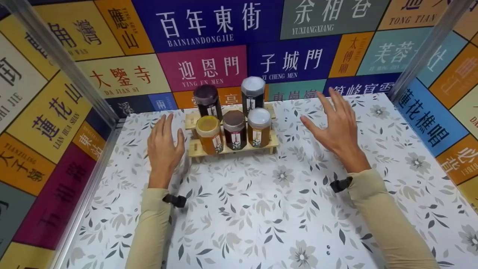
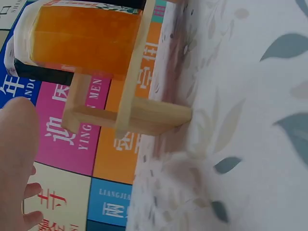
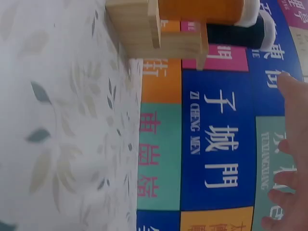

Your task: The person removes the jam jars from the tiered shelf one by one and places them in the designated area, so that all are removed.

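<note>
A two-step wooden rack (image 1: 198, 150) bears several lidded jars near the back wall. On its lower step stand an amber jar with a yellow lid (image 1: 210, 139), a dark jar with a brown lid (image 1: 235, 134) and an amber jar with a white lid (image 1: 259, 130). The upper step has a dark jar with a dark lid (image 1: 207, 101) and a dark jar with a white lid (image 1: 253, 93). Just left of the rack, my left hand (image 1: 164, 145) has its fingers extended and holds nothing. My right hand (image 1: 334, 127), fingers spread, is empty and farther off on the right.
Under everything lies a white tablecloth with a grey leaf and flower print (image 1: 239, 209). Colourful panels with Chinese lettering (image 1: 209, 67) rise behind and along both sides. Metal posts (image 1: 89, 86) mark the back corners. Each wrist has a black strap (image 1: 175, 200).
</note>
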`<state>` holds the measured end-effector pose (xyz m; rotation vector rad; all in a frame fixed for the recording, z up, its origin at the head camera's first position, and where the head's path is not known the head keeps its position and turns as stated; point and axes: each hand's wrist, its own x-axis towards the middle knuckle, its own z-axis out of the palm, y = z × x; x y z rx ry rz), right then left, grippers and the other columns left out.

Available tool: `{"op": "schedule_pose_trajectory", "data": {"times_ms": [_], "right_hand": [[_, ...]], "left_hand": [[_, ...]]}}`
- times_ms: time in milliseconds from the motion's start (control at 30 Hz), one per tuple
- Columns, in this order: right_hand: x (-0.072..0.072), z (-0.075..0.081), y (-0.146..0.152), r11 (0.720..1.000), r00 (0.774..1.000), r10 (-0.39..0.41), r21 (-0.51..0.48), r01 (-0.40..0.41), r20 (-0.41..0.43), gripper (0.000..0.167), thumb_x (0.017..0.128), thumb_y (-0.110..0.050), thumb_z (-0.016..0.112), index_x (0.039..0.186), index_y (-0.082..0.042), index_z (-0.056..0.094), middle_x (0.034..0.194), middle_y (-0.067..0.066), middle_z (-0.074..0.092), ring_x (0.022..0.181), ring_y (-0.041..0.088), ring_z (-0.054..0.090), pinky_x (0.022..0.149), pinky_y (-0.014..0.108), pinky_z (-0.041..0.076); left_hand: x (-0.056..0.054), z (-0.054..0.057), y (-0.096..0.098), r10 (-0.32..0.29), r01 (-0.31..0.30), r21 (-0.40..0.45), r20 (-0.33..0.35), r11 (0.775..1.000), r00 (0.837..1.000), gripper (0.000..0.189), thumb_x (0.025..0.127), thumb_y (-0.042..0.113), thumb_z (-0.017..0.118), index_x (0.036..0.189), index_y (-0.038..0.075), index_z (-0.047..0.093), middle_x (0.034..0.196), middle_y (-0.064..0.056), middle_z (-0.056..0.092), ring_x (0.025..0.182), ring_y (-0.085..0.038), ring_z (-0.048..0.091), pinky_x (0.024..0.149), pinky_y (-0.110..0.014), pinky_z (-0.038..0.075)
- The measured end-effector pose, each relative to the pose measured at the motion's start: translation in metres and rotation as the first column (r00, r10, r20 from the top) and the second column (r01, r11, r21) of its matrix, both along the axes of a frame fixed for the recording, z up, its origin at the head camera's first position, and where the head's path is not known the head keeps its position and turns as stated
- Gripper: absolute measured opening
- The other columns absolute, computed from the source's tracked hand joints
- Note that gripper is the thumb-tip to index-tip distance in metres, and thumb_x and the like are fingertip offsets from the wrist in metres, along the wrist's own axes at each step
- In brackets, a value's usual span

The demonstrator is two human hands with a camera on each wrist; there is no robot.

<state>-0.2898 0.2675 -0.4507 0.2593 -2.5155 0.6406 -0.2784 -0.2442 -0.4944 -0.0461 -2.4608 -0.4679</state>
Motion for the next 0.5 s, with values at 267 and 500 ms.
{"op": "schedule_pose_trajectory", "data": {"times_ms": [267, 500], "right_hand": [[0.009, -0.013, -0.039, 0.990, 0.994, 0.099, -0.094, -0.104, -0.052, 0.074, 0.098, -0.059, 0.073, 0.161, -0.025, 0.053, 0.168, 0.005, 0.049, 0.154, 0.034, 0.048, 0.118, 0.065, 0.044], [0.016, -0.026, -0.080, 0.957, 0.974, 0.225, -0.199, -0.212, 0.040, 0.070, 0.101, -0.058, 0.070, 0.161, -0.028, 0.050, 0.150, 0.007, 0.063, 0.119, 0.032, 0.068, 0.090, 0.054, 0.060]], "left_hand": [[-0.002, -0.024, 0.015, -0.068, 0.048, 0.283, 0.060, 0.958, 0.996, 0.049, 0.106, 0.019, 0.065, 0.154, 0.009, 0.057, 0.156, -0.018, 0.058, 0.142, -0.038, 0.058, 0.114, -0.055, 0.052], [-0.015, -0.040, 0.027, -0.131, 0.068, 0.494, 0.094, 0.867, 0.987, 0.033, 0.107, 0.012, 0.062, 0.138, 0.000, 0.064, 0.136, -0.022, 0.068, 0.121, -0.038, 0.069, 0.096, -0.050, 0.060]]}}
